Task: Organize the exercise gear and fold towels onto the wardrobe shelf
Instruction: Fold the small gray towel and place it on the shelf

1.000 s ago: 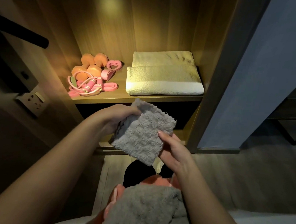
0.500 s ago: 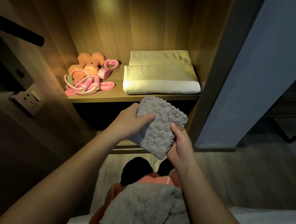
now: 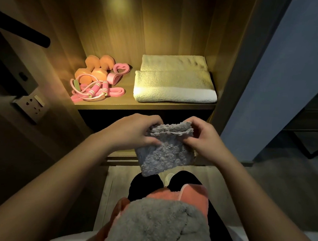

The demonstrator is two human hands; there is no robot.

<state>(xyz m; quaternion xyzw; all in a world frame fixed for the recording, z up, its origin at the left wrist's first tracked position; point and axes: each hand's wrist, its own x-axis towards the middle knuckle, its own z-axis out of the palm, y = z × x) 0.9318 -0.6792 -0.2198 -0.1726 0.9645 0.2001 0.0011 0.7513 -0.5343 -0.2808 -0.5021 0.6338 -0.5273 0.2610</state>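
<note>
A small fluffy grey towel [image 3: 164, 151] hangs folded between my hands, just below the lit wardrobe shelf [image 3: 136, 105]. My left hand [image 3: 134, 131] grips its upper left edge and my right hand [image 3: 203, 140] pinches its upper right corner. On the shelf a folded cream towel [image 3: 175, 85] lies at the right. Orange dumbbells [image 3: 94, 68], a pink jump rope [image 3: 92, 91] and pink resistance bands [image 3: 118, 74] sit at the left. More grey towel [image 3: 158, 227] and a coral one [image 3: 192, 198] lie piled on my lap.
The wardrobe's side panel [image 3: 240, 50] stands right of the shelf, with a grey-blue wall [image 3: 289, 73] beyond. A wall socket [image 3: 31, 105] and a dark rail [image 3: 19, 29] are at the left. A lower shelf edge [image 3: 121, 157] lies behind the towel.
Both hands have shifted to the grey towel's top edge and raised it toward the shelf. The towel now hangs squarer, with its top edge bunched between the fingers.
</note>
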